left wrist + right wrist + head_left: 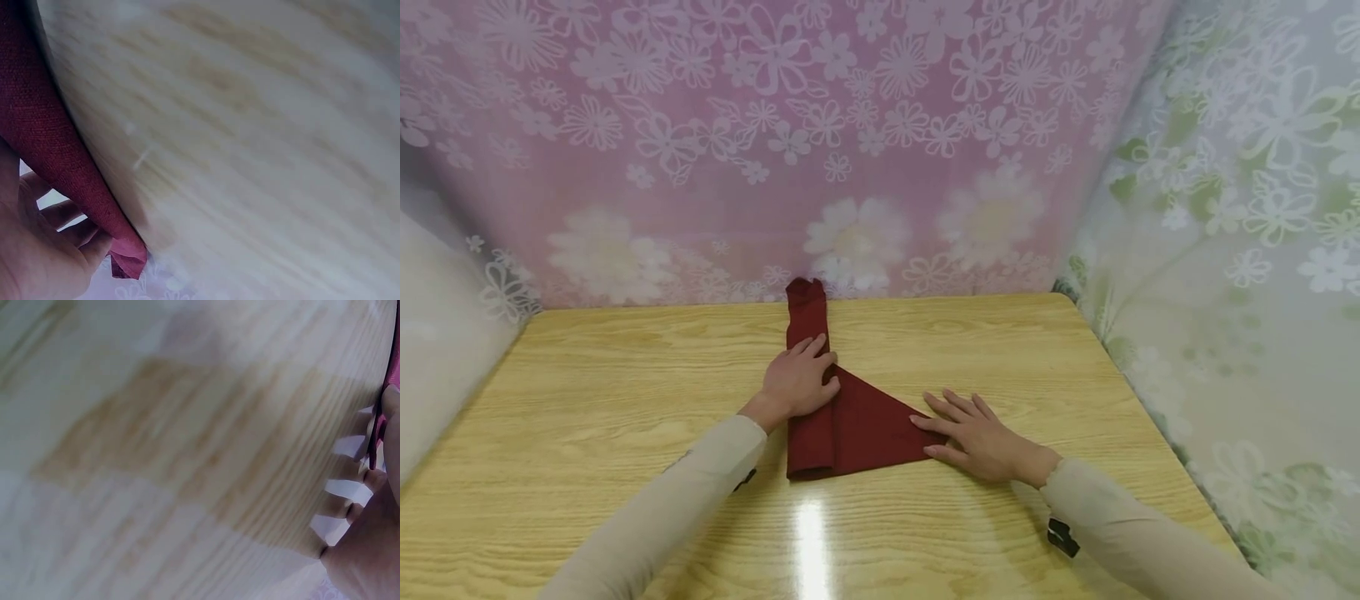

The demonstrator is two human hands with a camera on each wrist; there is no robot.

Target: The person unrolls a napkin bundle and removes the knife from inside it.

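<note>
A dark red cloth (880, 427) lies on the table, its left part folded into a long strip (809, 450) and its right part tapering to a point. My left hand (797, 379) rests on the middle of the strip, fingers pointing away and laid over the fabric. Over the tapered corner on the right, my right hand (988, 442) presses with spread fingers. In the left wrist view the cloth (50, 119) runs beside the left hand (37, 256). Only a sliver of cloth (392, 369) shows by the right hand (369, 544) in the right wrist view.
The wood-grain table (647, 375) extends around the cloth. A pink flowered curtain (737, 192) hangs along the back edge, where the strip's rumpled far end reaches. Pale flowered fabric (1247, 275) hangs at the right, and whitish fabric (445, 333) at the left.
</note>
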